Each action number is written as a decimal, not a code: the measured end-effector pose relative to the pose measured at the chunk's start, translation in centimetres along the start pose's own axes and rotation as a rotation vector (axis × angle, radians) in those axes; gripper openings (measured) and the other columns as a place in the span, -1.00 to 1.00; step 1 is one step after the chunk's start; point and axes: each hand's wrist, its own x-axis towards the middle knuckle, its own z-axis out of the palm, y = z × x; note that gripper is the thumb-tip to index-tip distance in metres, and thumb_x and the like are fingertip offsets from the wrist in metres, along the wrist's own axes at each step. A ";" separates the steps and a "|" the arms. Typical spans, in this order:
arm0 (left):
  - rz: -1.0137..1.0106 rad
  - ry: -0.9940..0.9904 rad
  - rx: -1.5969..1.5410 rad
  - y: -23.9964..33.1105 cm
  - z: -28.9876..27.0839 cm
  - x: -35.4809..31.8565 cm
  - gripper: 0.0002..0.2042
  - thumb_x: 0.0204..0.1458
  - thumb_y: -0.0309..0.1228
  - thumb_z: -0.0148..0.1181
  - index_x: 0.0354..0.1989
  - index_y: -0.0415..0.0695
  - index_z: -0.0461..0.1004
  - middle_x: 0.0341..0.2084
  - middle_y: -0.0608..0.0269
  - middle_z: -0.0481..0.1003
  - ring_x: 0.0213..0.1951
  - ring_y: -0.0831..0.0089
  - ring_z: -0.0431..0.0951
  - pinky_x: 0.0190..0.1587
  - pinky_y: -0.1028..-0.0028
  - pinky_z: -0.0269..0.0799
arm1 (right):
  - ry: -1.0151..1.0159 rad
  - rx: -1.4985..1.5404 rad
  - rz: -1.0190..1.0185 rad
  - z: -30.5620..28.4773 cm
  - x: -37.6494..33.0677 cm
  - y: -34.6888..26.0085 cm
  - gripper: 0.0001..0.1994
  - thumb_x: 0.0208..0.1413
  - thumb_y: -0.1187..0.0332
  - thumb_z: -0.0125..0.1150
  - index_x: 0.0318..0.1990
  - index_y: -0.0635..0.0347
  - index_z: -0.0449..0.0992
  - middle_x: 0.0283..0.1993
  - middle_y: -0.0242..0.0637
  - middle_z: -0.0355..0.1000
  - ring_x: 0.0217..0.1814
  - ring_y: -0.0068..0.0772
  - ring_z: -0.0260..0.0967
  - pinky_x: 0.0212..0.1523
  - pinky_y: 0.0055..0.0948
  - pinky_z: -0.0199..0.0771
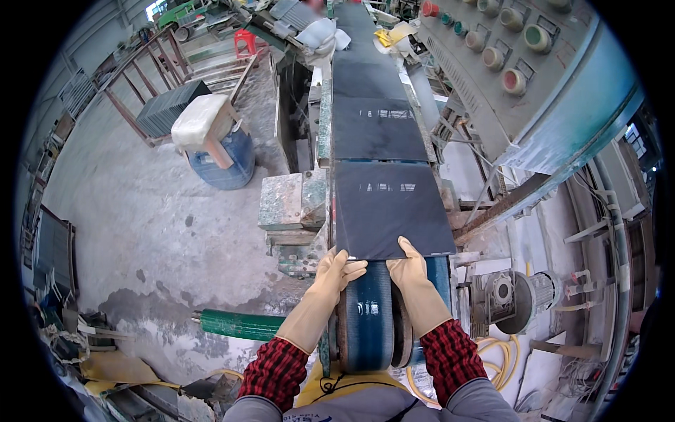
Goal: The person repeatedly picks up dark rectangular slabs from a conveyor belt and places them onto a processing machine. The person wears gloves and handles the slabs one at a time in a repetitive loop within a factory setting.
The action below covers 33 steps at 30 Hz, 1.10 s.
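A dark grey, wet-looking stone slab [390, 204] lies at the near end of a conveyor, its front edge over the blue belt [370, 323]. Both of my hands wear cream rubber gloves. At the slab's near left corner, my left hand [333, 273] is closed on the edge. My right hand [409, 269] grips the same edge further right, thumb on the top face and fingers hidden underneath. Another dark slab [380, 130] lies just beyond on the belt, with more behind it.
A control cabinet [485, 77] with several round buttons overhangs at the right, above a motor [524, 295]. To the left stand a blue drum [225, 165] with a white block on top, and a stack of slabs [169, 109]. A green roller [239, 323] lies near my left forearm.
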 end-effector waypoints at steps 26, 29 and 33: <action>-0.013 0.107 0.559 2.8 -4.6 -9.1 -0.53 0.27 -0.21 0.01 0.27 -0.20 0.24 -0.46 0.07 0.55 -0.51 0.38 0.57 -0.40 0.46 0.57 | -0.288 -1.118 0.294 3.9 -5.1 -11.7 -0.47 0.29 0.05 0.03 -0.15 0.56 0.50 -0.24 0.16 0.55 -0.34 -0.09 0.60 -0.33 -0.29 0.67; -0.002 0.190 0.467 -2.4 -8.8 -14.9 -0.54 0.28 -0.23 0.00 0.28 -0.19 0.24 -0.43 0.05 0.55 -0.47 0.37 0.59 -0.37 0.45 0.58 | -0.348 -1.094 0.421 -0.3 -7.1 -7.1 -0.47 0.30 0.06 0.02 -0.13 0.56 0.49 -0.22 0.17 0.55 -0.33 -0.08 0.59 -0.29 -0.27 0.67; -0.037 0.400 0.535 -6.4 -14.4 -24.5 -0.55 0.28 -0.29 -0.01 0.29 -0.18 0.22 -0.37 0.04 0.56 -0.46 0.37 0.59 -0.33 0.42 0.61 | -0.339 -1.021 0.504 -6.8 -11.5 -1.4 -0.47 0.31 0.09 -0.01 0.01 0.57 0.41 -0.06 0.20 0.50 -0.10 0.00 0.56 -0.03 -0.17 0.60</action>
